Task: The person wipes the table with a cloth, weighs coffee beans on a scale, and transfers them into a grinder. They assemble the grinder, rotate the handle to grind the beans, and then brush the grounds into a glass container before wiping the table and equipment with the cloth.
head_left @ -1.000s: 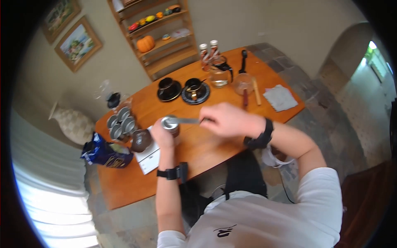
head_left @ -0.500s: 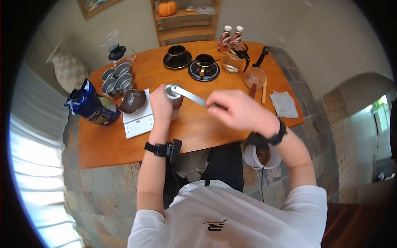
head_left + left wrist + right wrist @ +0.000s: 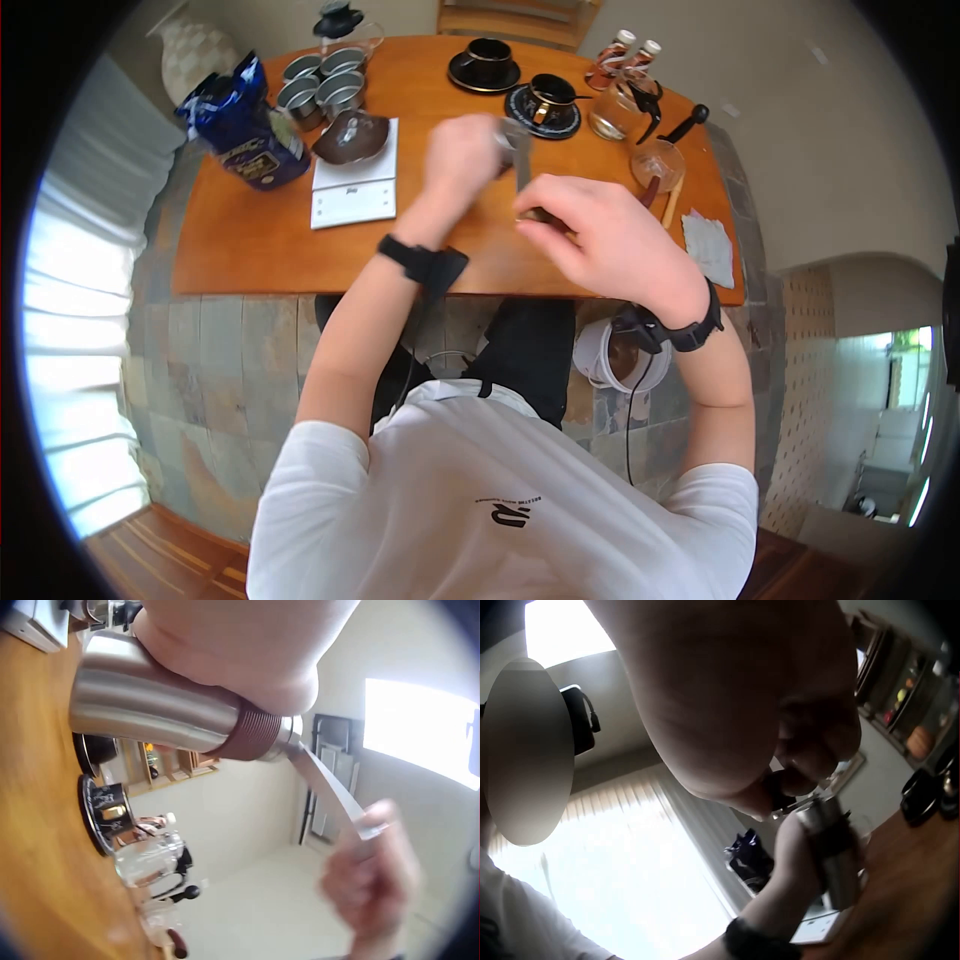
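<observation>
A steel hand grinder [image 3: 161,701] with a ribbed brown band stands on the table in the left wrist view, and my left hand [image 3: 462,165] is wrapped round its upper body. From its top a flat metal crank [image 3: 330,784] reaches out to my right hand [image 3: 610,235], whose fingers grip the dark knob at the crank's end. In the right wrist view the grinder [image 3: 832,855] shows beyond the curled right fingers. The head view blurs the grinder's top, and the left palm hides part of its body.
Left of the hands are a white scale [image 3: 352,205] with a dark bowl [image 3: 352,138], metal cups [image 3: 340,92] and a blue bag [image 3: 250,140]. Beyond and right are black cups on saucers [image 3: 543,118], a glass pot [image 3: 615,112], two bottles, a brush and a cloth [image 3: 708,248].
The crank has swung round, and the right hand on its knob has come nearer the body side of the grinder. The head view has tilted down; the left hand keeps its hold.
</observation>
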A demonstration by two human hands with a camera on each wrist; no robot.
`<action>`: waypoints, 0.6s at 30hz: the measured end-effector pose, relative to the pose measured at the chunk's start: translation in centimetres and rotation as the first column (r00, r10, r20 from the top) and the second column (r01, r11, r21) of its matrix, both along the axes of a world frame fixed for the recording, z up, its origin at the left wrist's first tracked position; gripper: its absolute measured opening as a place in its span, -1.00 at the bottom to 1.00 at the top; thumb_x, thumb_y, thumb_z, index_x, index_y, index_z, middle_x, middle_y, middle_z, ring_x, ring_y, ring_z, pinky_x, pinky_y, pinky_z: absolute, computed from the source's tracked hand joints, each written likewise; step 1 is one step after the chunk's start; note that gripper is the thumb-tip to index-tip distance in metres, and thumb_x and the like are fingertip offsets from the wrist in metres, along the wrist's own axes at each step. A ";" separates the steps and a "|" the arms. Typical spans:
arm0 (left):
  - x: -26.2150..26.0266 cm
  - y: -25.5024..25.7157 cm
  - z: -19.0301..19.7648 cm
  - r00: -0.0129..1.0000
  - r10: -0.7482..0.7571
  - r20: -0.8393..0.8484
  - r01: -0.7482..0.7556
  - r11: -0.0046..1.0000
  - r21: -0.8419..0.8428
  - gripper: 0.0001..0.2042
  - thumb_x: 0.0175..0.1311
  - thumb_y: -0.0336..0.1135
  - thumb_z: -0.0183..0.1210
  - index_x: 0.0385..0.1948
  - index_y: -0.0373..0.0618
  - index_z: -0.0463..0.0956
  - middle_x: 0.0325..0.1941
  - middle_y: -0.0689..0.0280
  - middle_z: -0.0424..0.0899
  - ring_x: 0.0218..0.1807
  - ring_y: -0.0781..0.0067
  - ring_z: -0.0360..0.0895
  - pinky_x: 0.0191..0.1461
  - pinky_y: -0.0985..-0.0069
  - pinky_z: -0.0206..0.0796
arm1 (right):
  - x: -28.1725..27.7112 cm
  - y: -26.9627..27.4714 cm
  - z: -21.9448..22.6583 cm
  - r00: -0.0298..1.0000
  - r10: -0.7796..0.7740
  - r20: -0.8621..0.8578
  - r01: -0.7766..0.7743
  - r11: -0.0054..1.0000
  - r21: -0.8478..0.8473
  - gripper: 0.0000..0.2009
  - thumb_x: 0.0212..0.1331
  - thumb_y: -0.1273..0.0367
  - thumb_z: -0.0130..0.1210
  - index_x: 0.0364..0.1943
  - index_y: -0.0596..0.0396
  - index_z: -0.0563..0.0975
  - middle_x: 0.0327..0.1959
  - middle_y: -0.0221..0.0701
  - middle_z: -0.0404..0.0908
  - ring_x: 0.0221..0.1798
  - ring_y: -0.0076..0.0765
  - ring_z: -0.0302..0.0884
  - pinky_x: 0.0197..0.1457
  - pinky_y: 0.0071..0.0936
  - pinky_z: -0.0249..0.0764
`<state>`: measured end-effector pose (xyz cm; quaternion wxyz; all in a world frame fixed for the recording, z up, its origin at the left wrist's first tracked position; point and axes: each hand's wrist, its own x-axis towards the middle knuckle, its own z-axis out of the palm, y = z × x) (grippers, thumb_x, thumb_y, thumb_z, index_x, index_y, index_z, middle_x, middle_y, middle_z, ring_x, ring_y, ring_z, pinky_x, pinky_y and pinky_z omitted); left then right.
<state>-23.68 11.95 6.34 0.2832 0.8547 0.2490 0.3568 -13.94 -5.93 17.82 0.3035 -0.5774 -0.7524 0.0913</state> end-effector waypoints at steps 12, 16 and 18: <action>0.1 -0.1 -1.7 0.998 0.005 0.057 0.000 0.996 -0.086 -0.82 0.02 -0.23 0.29 -0.54 -0.15 0.58 -0.50 0.08 0.64 -0.41 0.01 0.63 -0.32 0.28 0.47 | -1.7 -1.4 0.2 0.995 0.098 -0.017 -0.097 0.995 0.038 -0.89 0.21 0.43 0.15 -0.23 0.13 0.54 -0.43 -0.27 0.57 -0.40 -0.20 0.58 -0.31 -0.41 0.48; 2.3 -8.0 -0.4 0.943 -0.113 0.314 0.178 0.967 -0.184 -0.82 0.19 -0.31 0.10 -0.50 -0.22 0.57 -0.36 0.01 0.68 -0.30 -0.02 0.64 -0.19 0.25 0.46 | 1.3 4.2 1.1 0.987 -0.142 -0.070 0.150 0.980 0.133 -0.85 0.23 0.35 0.14 -0.23 0.12 0.53 -0.43 -0.24 0.64 -0.36 -0.12 0.64 -0.29 -0.33 0.52; 0.7 -6.9 -0.6 0.956 -0.180 0.233 0.239 0.937 -0.256 -0.84 0.13 -0.30 0.17 -0.49 -0.20 0.59 -0.38 0.03 0.66 -0.33 0.00 0.63 -0.21 0.27 0.47 | 5.6 4.2 -0.4 0.941 -0.311 -0.131 0.316 0.949 0.016 -0.84 0.27 0.36 0.16 -0.19 0.16 0.53 -0.54 -0.35 0.56 -0.47 -0.50 0.48 -0.36 -0.52 0.41</action>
